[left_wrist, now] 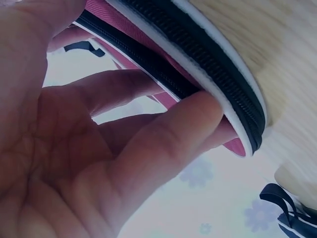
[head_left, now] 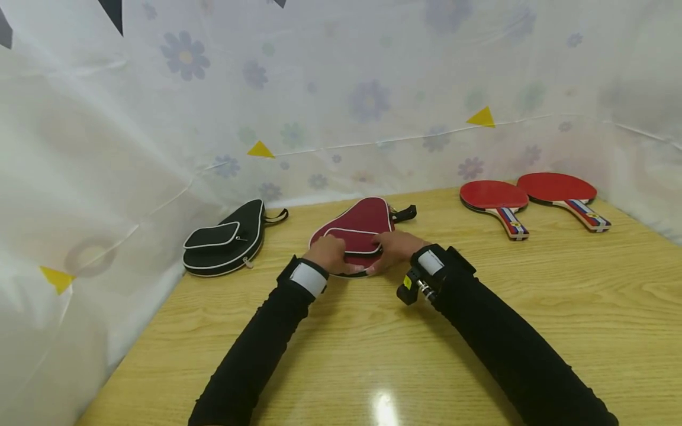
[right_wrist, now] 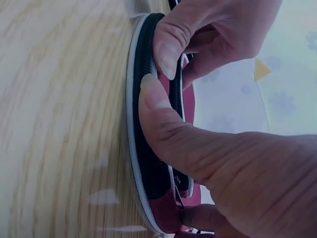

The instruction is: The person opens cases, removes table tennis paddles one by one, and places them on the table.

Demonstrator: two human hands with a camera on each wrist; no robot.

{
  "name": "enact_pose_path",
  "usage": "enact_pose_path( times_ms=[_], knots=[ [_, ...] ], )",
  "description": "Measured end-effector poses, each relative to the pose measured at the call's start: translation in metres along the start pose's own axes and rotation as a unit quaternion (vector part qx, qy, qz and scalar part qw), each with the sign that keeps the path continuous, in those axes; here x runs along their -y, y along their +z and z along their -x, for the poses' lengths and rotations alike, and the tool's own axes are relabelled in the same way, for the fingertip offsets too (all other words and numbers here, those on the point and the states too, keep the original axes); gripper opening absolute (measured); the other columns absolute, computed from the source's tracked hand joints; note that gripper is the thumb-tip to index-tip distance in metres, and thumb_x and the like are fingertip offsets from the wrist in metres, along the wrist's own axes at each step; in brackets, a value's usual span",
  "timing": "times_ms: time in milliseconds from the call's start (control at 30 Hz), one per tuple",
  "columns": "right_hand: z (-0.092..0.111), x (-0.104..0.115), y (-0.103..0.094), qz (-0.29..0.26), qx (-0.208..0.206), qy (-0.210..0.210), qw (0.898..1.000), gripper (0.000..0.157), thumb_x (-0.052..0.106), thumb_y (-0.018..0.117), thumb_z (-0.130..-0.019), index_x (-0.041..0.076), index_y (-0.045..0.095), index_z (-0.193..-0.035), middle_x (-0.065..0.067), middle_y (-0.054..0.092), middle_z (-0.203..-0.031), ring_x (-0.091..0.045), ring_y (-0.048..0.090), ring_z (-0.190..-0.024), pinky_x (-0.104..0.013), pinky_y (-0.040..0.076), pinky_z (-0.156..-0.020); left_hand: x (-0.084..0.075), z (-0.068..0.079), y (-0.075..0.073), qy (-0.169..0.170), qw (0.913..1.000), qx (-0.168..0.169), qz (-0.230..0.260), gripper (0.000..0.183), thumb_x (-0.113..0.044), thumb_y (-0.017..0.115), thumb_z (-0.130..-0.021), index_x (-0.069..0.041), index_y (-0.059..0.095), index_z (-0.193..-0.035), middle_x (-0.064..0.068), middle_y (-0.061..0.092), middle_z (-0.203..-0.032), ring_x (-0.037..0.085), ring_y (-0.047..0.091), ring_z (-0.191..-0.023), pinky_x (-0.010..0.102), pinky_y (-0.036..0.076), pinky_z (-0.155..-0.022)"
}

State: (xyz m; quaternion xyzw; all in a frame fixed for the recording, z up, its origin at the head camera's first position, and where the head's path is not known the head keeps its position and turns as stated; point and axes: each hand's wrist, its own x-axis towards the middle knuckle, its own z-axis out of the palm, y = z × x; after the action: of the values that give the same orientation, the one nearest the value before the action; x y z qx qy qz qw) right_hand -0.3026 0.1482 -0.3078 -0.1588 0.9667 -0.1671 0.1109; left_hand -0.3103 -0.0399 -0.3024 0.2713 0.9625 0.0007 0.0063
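A maroon table tennis paddle case (head_left: 372, 214) with white piping lies on the table, its wide end towards me. My left hand (head_left: 328, 253) holds the left of that end, thumb on the zippered edge (left_wrist: 218, 64) and fingers over the front pocket (head_left: 354, 238). From the right, my right hand (head_left: 398, 245) grips the same end. Its thumb (right_wrist: 161, 111) presses the black zipper band, close to the left thumb's tip, while its other fingers reach round to the side, partly hidden. The main zipper looks closed where it shows.
A black paddle case (head_left: 224, 251) with white piping lies to the left. Two red paddles (head_left: 492, 195) with striped handles lie at the back right. Behind the wooden table (head_left: 341, 349) hangs a flowered white curtain (head_left: 341, 77). The maroon case's black strap (head_left: 405, 213) points right.
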Motion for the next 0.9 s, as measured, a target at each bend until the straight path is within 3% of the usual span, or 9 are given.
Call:
enact_pose_path(
  times_ms=[233,533,900],
  knots=[
    [0.001,-0.002,-0.003,0.001,0.004,-0.013,1.0,0.08,0.038,0.079,-0.087,-0.005,0.046,-0.147,-0.025,0.053,-0.142,-0.039,0.051,-0.131,-0.048,0.041,-0.109,-0.005,0.0,0.002,0.0,0.9998,-0.011,-0.015,0.047,-0.051,0.076,-0.087,-0.005,0.067,-0.08,0.009,0.068,-0.076,0.028,0.069,-0.079,0.038,0.053,-0.072],
    [0.001,-0.006,-0.004,0.027,0.004,-0.017,0.999,0.075,0.031,0.08,-0.088,-0.006,0.048,-0.145,-0.025,0.056,-0.14,-0.038,0.053,-0.128,-0.048,0.042,-0.108,-0.014,-0.001,0.004,-0.007,0.9992,-0.012,-0.038,0.05,-0.055,0.073,-0.089,-0.006,0.067,-0.077,0.005,0.058,-0.065,0.021,0.063,-0.069,0.034,0.049,-0.064],
    [0.001,-0.01,-0.007,0.041,0.011,-0.01,0.999,0.073,0.028,0.078,-0.09,-0.004,0.046,-0.148,-0.025,0.054,-0.141,-0.038,0.052,-0.128,-0.048,0.04,-0.109,-0.023,-0.005,0.006,-0.027,0.9984,-0.011,-0.05,0.052,-0.059,0.069,-0.09,-0.007,0.068,-0.082,0.007,0.062,-0.07,0.025,0.067,-0.077,0.039,0.057,-0.071]
  ],
)
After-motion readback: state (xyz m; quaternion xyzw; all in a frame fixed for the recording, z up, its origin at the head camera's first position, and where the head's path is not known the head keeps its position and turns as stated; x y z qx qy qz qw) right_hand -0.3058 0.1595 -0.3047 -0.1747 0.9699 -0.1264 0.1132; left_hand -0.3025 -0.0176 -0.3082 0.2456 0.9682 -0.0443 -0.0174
